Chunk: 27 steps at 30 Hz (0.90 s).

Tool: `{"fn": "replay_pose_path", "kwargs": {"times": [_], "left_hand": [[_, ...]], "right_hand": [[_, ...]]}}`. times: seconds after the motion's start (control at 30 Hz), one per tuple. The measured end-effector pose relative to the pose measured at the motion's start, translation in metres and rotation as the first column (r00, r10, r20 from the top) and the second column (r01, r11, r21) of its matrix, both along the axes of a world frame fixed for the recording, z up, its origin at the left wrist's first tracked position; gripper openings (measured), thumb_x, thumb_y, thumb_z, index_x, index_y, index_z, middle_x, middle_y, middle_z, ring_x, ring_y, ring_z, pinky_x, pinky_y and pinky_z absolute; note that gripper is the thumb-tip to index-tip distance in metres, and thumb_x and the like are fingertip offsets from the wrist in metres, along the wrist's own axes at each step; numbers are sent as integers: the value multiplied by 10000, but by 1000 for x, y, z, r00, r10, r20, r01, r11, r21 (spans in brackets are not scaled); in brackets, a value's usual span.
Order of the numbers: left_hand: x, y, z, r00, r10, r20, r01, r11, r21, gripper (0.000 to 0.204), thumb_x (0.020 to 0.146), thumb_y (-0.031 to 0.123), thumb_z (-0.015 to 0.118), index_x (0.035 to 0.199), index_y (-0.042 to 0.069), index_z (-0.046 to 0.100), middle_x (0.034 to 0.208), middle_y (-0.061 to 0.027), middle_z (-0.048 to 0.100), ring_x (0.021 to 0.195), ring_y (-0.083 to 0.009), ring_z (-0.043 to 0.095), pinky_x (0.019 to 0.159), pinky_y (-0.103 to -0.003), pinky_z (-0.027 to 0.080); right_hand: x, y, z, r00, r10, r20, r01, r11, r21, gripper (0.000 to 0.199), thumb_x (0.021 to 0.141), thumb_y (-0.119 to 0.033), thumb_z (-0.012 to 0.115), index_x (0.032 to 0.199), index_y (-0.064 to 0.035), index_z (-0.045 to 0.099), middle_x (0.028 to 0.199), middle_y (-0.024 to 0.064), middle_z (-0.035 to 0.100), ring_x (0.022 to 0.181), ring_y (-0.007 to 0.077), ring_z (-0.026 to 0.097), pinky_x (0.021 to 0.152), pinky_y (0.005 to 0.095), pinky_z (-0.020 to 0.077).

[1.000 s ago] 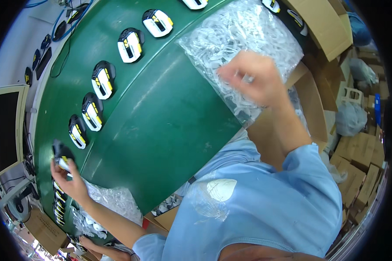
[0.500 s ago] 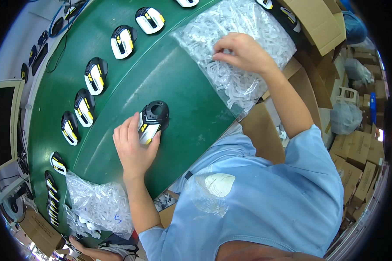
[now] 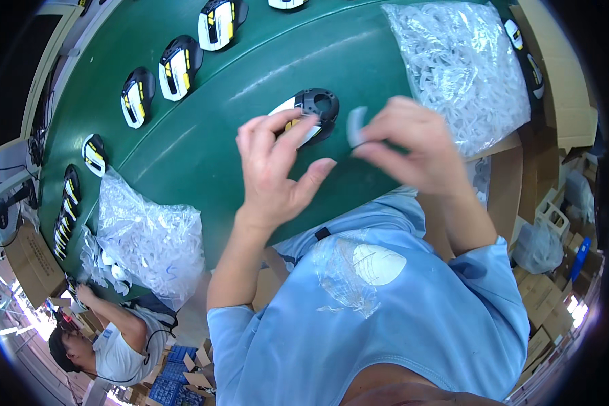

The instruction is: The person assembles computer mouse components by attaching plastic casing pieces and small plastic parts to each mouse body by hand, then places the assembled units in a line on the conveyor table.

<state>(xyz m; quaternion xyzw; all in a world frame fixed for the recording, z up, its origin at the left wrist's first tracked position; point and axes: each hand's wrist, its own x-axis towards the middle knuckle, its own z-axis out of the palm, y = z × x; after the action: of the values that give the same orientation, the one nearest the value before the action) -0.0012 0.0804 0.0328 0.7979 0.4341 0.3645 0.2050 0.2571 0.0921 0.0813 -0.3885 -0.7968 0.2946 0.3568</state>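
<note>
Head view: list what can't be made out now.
All in the head view:
Near shell: partly hidden by the left hand's fingers.
Curved pale piece in the right hand: details blurred.
Shell at the top edge: mostly cut off by that edge.

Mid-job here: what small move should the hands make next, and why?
Probably ease the pale curved piece left toward the black, white and yellow shell: the right hand pinches it beside the shell, apart from it, while the left hand has its fingers at the shell, thumb spread away.
</note>
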Motion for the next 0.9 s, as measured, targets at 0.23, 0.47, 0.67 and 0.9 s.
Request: {"fn": "replay_pose_path", "kwargs": {"times": [0.23,0.47,0.67,0.9], "left_hand": [[1,-13,14,936,-20,352,81,984,-159,81,992,118,736,1036,50,742,1106,-111,747,965,-264,668,878,-377,507],[7,-12,13,891,20,453,100,965,-241,118,971,62,764,1010,40,655,1007,-103,735,923,-260,691,834,-366,539],[-12,-1,34,898,-299,323,391,878,-274,123,962,90,755,978,32,648,961,-116,724,843,-256,691,783,-375,546],[-13,19,18,987,-157,12,157,987,14,483,815,354,930,1112,44,708,1096,-131,737,1023,-334,672,911,-440,528]], "right_hand": [[-27,2,-20,987,104,-119,-113,991,-76,144,828,-52,856,886,-35,726,797,73,702,687,250,647,619,374,492],[-33,1,-14,994,83,-76,-90,991,-94,115,875,-121,838,957,-65,780,815,80,716,718,276,677,685,395,531],[-13,7,-12,954,188,-234,-235,952,-196,141,891,-91,835,1031,-79,821,855,65,749,775,253,682,704,382,535],[-10,10,-22,976,65,-205,-126,946,-298,89,908,-56,798,997,-52,801,876,51,742,790,219,673,656,331,505]]}}
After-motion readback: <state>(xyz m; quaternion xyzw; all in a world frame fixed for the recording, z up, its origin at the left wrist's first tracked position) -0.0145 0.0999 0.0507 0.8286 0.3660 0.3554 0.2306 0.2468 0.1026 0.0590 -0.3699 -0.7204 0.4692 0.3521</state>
